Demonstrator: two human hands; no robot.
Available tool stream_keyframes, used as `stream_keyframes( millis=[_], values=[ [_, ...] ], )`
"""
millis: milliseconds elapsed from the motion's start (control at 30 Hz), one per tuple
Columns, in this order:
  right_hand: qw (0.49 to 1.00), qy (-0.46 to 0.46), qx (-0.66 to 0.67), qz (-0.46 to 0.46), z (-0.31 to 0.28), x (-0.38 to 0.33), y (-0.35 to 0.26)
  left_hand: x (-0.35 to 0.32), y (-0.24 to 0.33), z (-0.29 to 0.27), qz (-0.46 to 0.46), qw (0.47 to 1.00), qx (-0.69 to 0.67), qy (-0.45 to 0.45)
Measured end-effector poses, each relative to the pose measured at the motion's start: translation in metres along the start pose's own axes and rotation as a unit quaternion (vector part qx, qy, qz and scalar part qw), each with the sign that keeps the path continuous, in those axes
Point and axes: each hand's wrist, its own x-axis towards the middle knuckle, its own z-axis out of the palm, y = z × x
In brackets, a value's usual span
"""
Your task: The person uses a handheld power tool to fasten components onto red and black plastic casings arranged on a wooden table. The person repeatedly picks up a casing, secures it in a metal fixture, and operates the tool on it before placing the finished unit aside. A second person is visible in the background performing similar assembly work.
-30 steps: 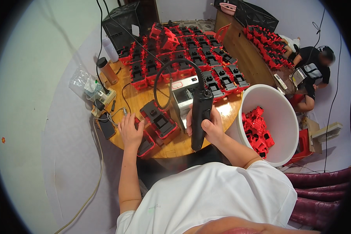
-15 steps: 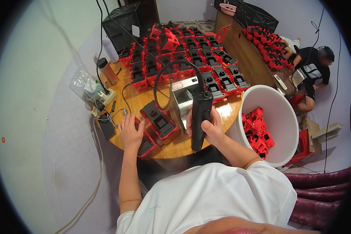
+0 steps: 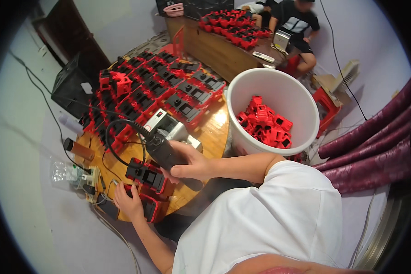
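View turned rightward. Left of the white plastic bucket (image 3: pixel 281 84), a black cylindrical tool (image 3: pixel 163 153) is gripped by the right hand (image 3: pixel 194 163); a red-and-black housing (image 3: pixel 150 208), touched by the spread left hand (image 3: pixel 130 203), could be tipped by snagged black cable (image 3: pixel 107 139).

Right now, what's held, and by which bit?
The right hand grips a black tool around its body; unclear whether the left hand holds a red casing.

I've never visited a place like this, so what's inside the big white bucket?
A jumbled heap of red parts lies inside the white bucket. Only the upper pieces show; whatever lies beneath them is covered.
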Motion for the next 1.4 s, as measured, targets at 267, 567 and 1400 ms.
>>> stream_keyframes(
  millis=[267,567,1400],
  values=[
    [1.0,0.008,-0.012,-0.004,0.0,-0.005,-0.003,0.002,0.002,-0.001,-0.008,0.999,-0.005,-0.031],
    [1.0,-0.007,0.001,0.004,0.008,-0.006,-0.006,0.0,0.004,-0.004,-0.019,1.0,0.0,-0.025],
    [0.99,0.029,0.005,0.138,0.016,0.021,0.005,0.001,0.006,-0.004,-0.045,0.998,-0.003,-0.034]
  ],
)
